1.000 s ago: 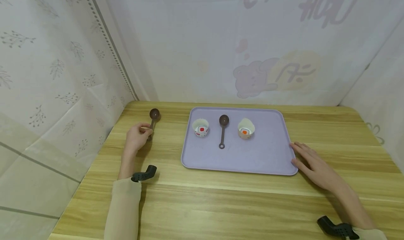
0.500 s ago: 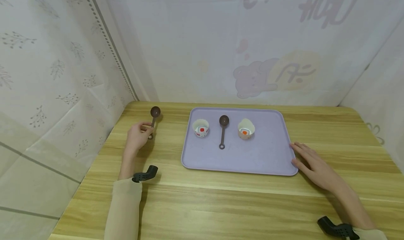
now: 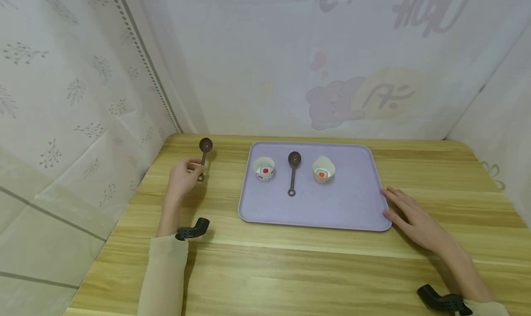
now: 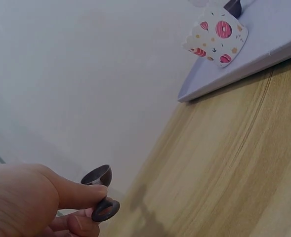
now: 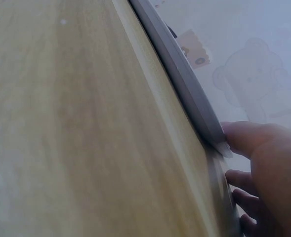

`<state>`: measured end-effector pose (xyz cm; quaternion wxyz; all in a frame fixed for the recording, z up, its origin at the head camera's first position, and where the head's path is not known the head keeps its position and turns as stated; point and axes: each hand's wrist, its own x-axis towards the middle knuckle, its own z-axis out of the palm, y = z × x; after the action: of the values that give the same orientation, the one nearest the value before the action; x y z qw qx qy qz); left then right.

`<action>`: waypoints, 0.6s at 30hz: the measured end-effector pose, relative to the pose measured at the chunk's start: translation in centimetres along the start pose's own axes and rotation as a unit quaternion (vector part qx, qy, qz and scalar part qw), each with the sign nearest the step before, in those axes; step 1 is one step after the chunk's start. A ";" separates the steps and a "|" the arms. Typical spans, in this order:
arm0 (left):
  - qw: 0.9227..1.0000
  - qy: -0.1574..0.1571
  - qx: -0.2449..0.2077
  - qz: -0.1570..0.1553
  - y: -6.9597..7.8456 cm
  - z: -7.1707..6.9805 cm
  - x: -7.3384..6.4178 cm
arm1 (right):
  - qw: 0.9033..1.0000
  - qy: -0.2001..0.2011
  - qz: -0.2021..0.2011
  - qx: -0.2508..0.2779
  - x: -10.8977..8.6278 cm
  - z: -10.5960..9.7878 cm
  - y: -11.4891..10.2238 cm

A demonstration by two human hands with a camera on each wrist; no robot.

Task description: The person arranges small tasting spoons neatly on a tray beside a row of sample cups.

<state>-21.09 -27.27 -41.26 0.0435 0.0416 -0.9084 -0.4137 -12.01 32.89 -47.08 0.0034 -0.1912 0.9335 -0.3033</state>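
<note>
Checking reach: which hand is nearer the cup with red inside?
Left: the left hand is off the tray, left of the cup; the right hand touches the tray's right edge.

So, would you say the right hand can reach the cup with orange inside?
Likely yes: the right hand touches the tray, and nothing stands between it and the cup.

Brown scoop [image 3: 205,145], lilac tray [image 3: 352,205], cup [image 4: 217,37] (doughnut-printed)

Looks like a small curtained-off corner in here: printed cloth [image 3: 249,67] hangs behind and beside a wood-grain table [image 3: 265,270].
</note>
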 end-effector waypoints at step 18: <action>1.000 -0.005 -0.028 0.012 1.7 -0.1 -0.2 | 1.000 -0.004 0.006 0.003 0.0 -0.1 -0.1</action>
<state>-20.91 -26.20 -39.98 0.0449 0.0271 -0.8972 -0.4385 -11.96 32.92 -46.94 0.0092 -0.1869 0.9336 -0.3057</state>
